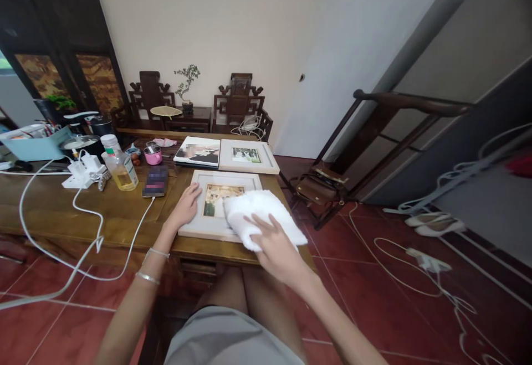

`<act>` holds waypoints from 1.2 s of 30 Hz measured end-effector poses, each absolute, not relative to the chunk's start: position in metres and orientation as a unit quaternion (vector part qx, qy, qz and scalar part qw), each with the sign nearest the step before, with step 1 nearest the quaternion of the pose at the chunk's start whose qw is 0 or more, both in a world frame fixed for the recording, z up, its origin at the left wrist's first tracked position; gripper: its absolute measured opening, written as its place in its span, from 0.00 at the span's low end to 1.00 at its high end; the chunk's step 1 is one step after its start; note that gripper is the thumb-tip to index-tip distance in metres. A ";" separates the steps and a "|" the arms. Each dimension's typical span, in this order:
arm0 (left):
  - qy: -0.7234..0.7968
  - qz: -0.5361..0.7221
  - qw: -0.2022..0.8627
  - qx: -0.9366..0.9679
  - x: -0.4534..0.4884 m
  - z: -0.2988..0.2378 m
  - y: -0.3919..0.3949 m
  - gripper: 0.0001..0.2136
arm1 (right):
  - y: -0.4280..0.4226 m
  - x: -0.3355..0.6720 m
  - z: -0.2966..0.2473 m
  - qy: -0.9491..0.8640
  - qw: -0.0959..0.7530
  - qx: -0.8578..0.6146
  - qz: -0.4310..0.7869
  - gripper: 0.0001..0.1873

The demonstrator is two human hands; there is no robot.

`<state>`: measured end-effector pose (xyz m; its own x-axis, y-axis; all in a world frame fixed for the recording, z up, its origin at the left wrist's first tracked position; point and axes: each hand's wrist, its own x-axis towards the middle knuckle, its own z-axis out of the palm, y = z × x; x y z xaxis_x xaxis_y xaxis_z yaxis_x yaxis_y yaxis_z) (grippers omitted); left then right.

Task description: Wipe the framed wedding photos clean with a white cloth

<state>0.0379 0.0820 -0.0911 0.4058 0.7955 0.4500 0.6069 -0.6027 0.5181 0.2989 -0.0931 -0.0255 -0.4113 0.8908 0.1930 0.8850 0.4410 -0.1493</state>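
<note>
One fluffy cloth [257, 212] (white), pale rectangular frame [226, 177]

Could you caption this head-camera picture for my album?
Left hand rests on a white picture frame on the wooden table; right hand presses a white cloth onto it.

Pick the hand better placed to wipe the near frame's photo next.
Right, likely: the right hand rests on the white cloth lying over the frame; the left hand lies flat on its left border.

wooden table [50, 210] | front frame [211, 201] | rear frame [248, 156] | phone [155, 181] | bottle [120, 171] | power strip [85, 172] | pink cup [152, 155]
</note>
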 end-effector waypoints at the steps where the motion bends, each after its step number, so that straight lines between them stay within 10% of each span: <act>1: 0.420 0.343 0.136 0.829 0.038 -0.092 0.083 0.22 | -0.100 0.298 -0.025 -0.840 0.125 -0.528 0.016 0.20; 14: 0.398 0.323 0.152 0.845 0.034 -0.086 0.084 0.22 | 0.044 0.326 -0.028 -0.807 0.126 -0.576 -0.027 0.17; 27: 0.393 0.320 0.159 0.847 0.038 -0.081 0.082 0.20 | -0.105 0.299 -0.022 -0.850 0.122 -0.513 0.020 0.16; 36: 0.393 0.315 0.173 0.846 0.036 -0.080 0.083 0.20 | 0.040 0.332 -0.033 -0.792 0.159 -0.589 -0.019 0.19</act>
<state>0.0361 0.0828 -0.0800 0.4925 0.7746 0.3968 0.5571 -0.6308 0.5401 0.3321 0.0397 -0.0334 -0.2550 0.9270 0.2749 0.9394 0.3048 -0.1566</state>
